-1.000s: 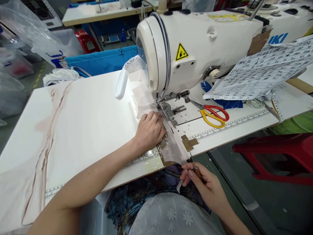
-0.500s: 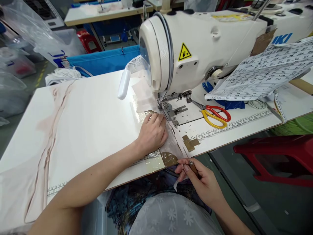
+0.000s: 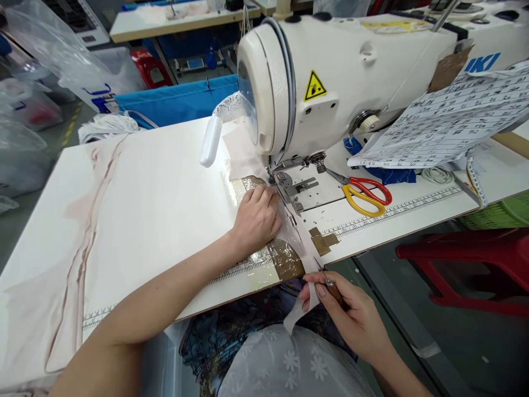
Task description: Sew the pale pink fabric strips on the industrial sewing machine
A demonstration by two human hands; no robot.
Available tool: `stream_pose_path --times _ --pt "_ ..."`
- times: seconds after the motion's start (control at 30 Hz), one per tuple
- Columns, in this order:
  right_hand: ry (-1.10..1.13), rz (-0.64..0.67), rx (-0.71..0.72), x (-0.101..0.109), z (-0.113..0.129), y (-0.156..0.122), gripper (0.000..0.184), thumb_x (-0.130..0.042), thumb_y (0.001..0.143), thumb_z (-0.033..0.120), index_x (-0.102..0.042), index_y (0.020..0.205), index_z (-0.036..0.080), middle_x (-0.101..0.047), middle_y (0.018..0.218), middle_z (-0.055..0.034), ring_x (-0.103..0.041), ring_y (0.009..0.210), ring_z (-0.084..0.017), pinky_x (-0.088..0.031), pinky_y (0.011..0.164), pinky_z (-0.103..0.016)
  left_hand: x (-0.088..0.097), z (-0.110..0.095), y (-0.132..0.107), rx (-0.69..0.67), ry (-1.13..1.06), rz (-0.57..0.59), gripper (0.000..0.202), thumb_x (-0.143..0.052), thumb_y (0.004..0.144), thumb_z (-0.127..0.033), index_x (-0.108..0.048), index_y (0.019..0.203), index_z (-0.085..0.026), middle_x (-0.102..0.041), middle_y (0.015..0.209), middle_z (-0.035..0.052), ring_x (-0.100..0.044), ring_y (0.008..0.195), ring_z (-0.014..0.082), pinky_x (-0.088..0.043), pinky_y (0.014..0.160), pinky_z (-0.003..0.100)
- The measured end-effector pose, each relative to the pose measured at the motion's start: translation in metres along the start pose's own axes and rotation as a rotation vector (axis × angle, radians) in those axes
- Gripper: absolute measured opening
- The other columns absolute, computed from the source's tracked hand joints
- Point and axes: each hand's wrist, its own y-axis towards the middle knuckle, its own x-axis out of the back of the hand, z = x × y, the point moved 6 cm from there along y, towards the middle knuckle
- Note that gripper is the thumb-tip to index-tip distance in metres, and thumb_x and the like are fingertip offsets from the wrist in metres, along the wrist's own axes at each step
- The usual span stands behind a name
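Observation:
My left hand (image 3: pixel 257 218) lies curled, palm down, on a sheer pale pink fabric strip (image 3: pixel 294 236) just left of the presser foot (image 3: pixel 278 177) of a white sewing machine (image 3: pixel 330 82). Its fingers press the fabric to the table. My right hand (image 3: pixel 351 317) sits below the table's front edge, pinching the strip's loose end (image 3: pixel 298 314) together with a small wooden-handled pointed tool (image 3: pixel 330 286). The strip runs from the needle area down over the edge into my right hand.
Red and yellow scissors (image 3: pixel 366 196) lie right of the needle plate, under a printed paper sheet (image 3: pixel 446 124). Pink fabric (image 3: pixel 78 242) drapes over the white table's (image 3: pixel 157 187) left side. Brown tape patches (image 3: pixel 322 241) mark the front edge. A red stool (image 3: pixel 467 270) stands at right.
The fabric strip has slid toward me, and more of it hangs below the table edge. My right hand moved slightly down with the end. My left hand stayed near the presser foot.

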Motion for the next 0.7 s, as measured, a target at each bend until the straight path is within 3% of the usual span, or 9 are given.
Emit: stream_pose_path --times 0.13,0.27,0.4,0.5,0.6,0.7 --pt "-0.216 -0.038 0.220 0.014 0.031 -0.006 0.020 -0.052 0.098 0.028 -0.068 0.109 0.027 -0.077 0.088 -0.0032 -0.066 0.060 -0.014 -0.053 0.055 -0.023 -0.002 0.004 0.001 0.014 -0.014 -0.014 0.030 -0.039 0.097 -0.018 -0.061 0.116 -0.009 -0.059 0.120 0.0165 -0.053 0.106 0.0282 -0.050 0.089 0.043" --pt "-0.181 -0.003 0.472 0.015 0.080 -0.004 0.026 -0.045 0.101 0.021 -0.063 0.118 0.029 -0.076 0.095 -0.0028 -0.067 0.063 -0.013 -0.053 0.054 -0.021 -0.003 0.009 0.009 0.021 0.016 -0.022 0.029 -0.036 0.098 -0.009 -0.062 0.111 -0.009 -0.062 0.109 0.0161 -0.056 0.093 0.0248 -0.054 0.073 0.036" --pt "-0.162 0.081 0.578 0.005 0.107 0.002 0.024 -0.042 0.102 0.022 -0.059 0.116 0.028 -0.075 0.092 -0.0022 -0.067 0.066 -0.012 -0.052 0.059 -0.020 -0.008 0.014 0.023 0.003 0.131 0.064 0.029 -0.038 0.093 0.002 -0.066 0.102 -0.005 -0.066 0.098 0.0165 -0.058 0.085 0.0232 -0.053 0.063 0.031" --pt "-0.252 0.125 0.566 0.000 0.100 0.007 0.024 -0.041 0.102 0.024 -0.059 0.116 0.024 -0.070 0.075 0.0006 -0.061 0.055 -0.011 -0.049 0.057 -0.022 -0.007 0.025 0.027 0.030 0.069 0.023 0.023 -0.045 0.094 -0.004 -0.067 0.097 -0.010 -0.068 0.099 0.0135 -0.061 0.083 0.0220 -0.053 0.060 0.030" --pt "-0.342 0.071 0.375 0.006 0.071 0.020 0.026 -0.038 0.102 0.023 -0.059 0.116 0.018 -0.058 0.055 0.0061 -0.053 0.044 -0.012 -0.041 0.049 -0.023 -0.006 0.041 0.025 0.113 -0.094 -0.094 0.013 -0.056 0.094 -0.017 -0.069 0.093 -0.014 -0.070 0.095 0.0096 -0.064 0.083 0.0211 -0.055 0.063 0.031" --pt "-0.410 -0.032 0.213 0.016 0.044 0.036 0.025 -0.039 0.102 0.029 -0.056 0.116 0.016 -0.066 0.064 0.0023 -0.060 0.051 -0.014 -0.040 0.048 -0.024 -0.008 0.052 0.022 0.130 -0.273 -0.181 0.014 -0.058 0.093 -0.022 -0.069 0.086 -0.017 -0.071 0.093 0.0065 -0.066 0.087 0.0197 -0.056 0.073 0.031"
